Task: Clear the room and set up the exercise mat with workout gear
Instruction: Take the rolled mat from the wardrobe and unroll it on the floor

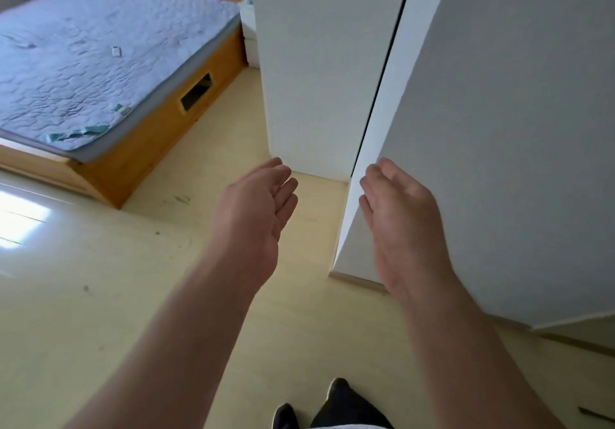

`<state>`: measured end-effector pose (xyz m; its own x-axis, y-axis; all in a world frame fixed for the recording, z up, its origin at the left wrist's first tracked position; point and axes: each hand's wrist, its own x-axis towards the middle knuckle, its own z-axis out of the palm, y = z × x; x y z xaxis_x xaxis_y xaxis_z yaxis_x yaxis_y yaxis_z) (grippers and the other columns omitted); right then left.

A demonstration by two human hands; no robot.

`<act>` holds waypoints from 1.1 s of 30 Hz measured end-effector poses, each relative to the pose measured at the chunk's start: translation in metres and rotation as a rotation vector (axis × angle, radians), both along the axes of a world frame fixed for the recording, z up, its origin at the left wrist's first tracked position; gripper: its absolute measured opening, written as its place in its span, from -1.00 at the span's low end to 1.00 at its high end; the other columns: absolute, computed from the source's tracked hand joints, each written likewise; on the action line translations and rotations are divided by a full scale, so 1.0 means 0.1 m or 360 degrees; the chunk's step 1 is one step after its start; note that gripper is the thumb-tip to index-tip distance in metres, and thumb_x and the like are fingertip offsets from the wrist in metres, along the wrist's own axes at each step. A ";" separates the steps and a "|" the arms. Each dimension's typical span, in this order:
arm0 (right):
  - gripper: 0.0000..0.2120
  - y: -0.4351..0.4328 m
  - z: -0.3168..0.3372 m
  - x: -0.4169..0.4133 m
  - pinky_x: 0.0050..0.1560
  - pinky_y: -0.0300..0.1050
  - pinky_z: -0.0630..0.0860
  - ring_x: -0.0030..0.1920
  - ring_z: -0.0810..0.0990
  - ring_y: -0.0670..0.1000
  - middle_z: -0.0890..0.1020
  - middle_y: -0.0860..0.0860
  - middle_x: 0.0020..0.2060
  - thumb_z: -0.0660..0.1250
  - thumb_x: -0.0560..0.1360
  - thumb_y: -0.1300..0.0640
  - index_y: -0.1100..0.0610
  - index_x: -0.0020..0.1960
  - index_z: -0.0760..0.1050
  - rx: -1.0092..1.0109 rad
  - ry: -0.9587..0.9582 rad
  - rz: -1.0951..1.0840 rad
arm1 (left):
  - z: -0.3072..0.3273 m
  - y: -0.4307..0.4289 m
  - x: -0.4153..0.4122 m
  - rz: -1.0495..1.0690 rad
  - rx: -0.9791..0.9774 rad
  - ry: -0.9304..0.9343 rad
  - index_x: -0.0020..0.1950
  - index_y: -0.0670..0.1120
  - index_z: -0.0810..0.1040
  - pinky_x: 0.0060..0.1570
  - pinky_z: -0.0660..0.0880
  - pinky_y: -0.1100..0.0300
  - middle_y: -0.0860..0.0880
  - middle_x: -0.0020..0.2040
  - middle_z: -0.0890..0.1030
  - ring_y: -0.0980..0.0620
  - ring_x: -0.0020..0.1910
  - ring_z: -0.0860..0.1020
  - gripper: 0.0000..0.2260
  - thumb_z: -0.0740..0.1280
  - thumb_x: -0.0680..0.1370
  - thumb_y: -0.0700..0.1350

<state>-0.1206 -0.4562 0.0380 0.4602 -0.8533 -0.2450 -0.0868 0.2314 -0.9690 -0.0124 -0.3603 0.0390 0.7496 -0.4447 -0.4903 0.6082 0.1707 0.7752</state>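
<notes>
Hands reach forward, fingers relaxed (nothing held): left hand (256,209) over floor (100,295), right hand (399,215) beside white panel (499,129).

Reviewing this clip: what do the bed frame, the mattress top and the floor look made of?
Bed frame: wood or wood-look board, honey-coloured, smooth sheen. Mattress top: quilted fabric, pale grey-blue, puckered stitching. Floor: hard, glossy, cream, mirroring window light; tile or vinyl, cannot tell.
</notes>
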 end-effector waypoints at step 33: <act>-0.71 -1.97 -0.32 7.39 0.49 -0.05 0.35 0.28 0.52 -0.20 0.57 -0.09 0.34 0.23 0.67 0.05 0.02 0.37 0.50 -0.0158 0.0022 0.0314 | -0.26 -1.77 7.25 0.0120 0.0050 -0.0155 0.24 -0.13 0.59 0.29 0.56 0.06 -0.09 0.20 0.67 0.01 0.18 0.65 -0.81 0.30 0.64 -0.20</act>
<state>0.6189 -0.6528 0.0064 0.6178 -0.7674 -0.1715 -0.1342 0.1119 -0.9846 0.7123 -0.5371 0.0126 0.8250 -0.3708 -0.4265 0.5163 0.1874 0.8357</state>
